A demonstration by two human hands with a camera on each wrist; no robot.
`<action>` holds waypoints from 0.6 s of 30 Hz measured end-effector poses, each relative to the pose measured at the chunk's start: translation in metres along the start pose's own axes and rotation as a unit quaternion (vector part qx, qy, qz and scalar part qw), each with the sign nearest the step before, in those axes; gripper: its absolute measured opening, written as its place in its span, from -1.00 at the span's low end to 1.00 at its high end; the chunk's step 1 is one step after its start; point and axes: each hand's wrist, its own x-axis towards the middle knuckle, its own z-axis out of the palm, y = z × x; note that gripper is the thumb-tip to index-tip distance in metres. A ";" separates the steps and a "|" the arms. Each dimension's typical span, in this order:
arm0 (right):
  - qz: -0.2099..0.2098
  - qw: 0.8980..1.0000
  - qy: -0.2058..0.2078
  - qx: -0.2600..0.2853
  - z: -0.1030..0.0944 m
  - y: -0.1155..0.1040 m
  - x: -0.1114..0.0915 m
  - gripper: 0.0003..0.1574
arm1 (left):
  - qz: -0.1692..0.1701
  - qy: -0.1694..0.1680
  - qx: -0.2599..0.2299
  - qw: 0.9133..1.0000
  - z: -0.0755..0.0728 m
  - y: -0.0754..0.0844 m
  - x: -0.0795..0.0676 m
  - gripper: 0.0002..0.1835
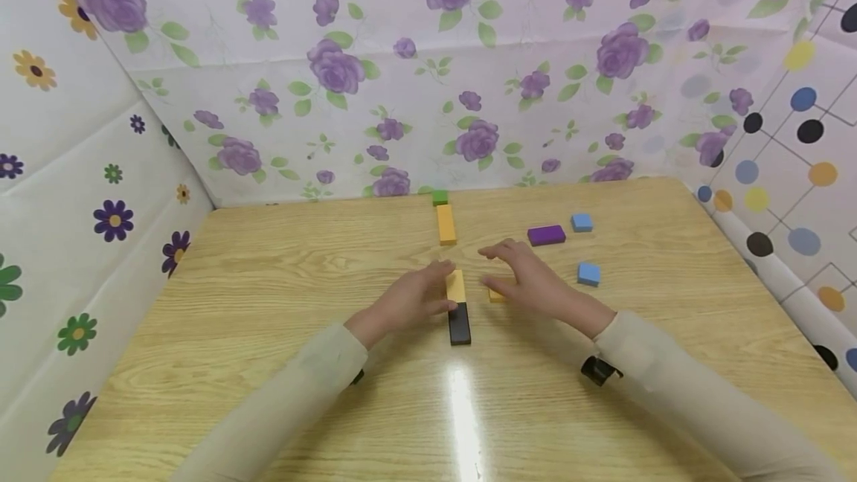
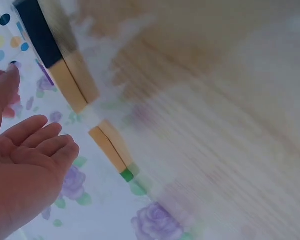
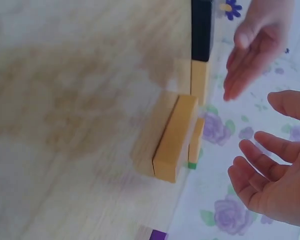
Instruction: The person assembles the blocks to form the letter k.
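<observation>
My left hand (image 1: 411, 296) is beside a light-yellow block (image 1: 455, 286), its fingers and thumb spread and overlapping the block's edge in the head view. That block lies end to end with a black block (image 1: 459, 324). In the left wrist view, a gap shows between my left hand (image 2: 32, 170) and the blocks. My right hand (image 1: 529, 281), thumb and fingers apart, is over an orange block (image 1: 497, 294) that it partly hides. The right wrist view shows this orange block (image 3: 175, 140) whole, with my right hand (image 3: 277, 175) apart from it.
Farther back, another orange block (image 1: 445, 225) meets a small green block (image 1: 440, 198). At right lie a purple block (image 1: 546, 235) and two blue blocks (image 1: 582, 222), one nearer me. Flower-patterned cloth (image 1: 335, 110) stands behind the wooden table (image 1: 268, 288); patterned sheets flank it.
</observation>
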 end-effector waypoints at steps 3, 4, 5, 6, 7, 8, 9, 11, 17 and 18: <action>0.005 1.000 0.008 0.009 -0.004 0.006 0.002 -0.39 | -0.003 -0.006 0.005 1.000 0.002 0.004 -0.003 -0.20; 0.006 1.000 0.010 0.011 -0.006 0.007 0.003 -0.40 | -0.001 -0.007 0.008 1.000 0.003 0.005 -0.005 -0.20; 0.008 1.000 0.012 0.014 -0.007 0.009 0.004 -0.39 | -0.001 -0.010 0.013 1.000 0.004 0.006 -0.006 -0.19; 0.009 1.000 0.014 0.016 -0.008 0.010 0.005 -0.39 | -0.001 -0.012 0.016 1.000 0.005 0.007 -0.007 -0.19; 0.011 1.000 0.017 0.016 -0.009 0.011 0.005 -0.39 | -0.002 -0.014 0.020 1.000 0.006 0.008 -0.008 -0.19; 0.013 1.000 0.018 0.018 -0.010 0.012 0.006 -0.39 | -0.001 -0.016 0.025 1.000 0.007 0.009 -0.009 -0.19; 0.014 1.000 0.019 0.019 -0.011 0.013 0.006 -0.40 | -0.002 -0.019 0.027 0.999 0.008 0.009 -0.009 -0.19; 0.017 0.999 0.022 0.020 -0.012 0.015 0.007 -0.40 | -0.002 -0.024 0.035 0.999 0.009 0.009 -0.011 -0.19; 0.016 0.999 0.022 0.017 -0.012 0.019 0.007 -0.41 | 0.006 -0.031 0.048 0.998 0.012 0.008 -0.012 -0.22; 0.016 1.000 0.022 0.016 -0.012 0.019 0.007 -0.41 | 0.008 -0.031 0.051 0.998 0.013 0.008 -0.012 -0.23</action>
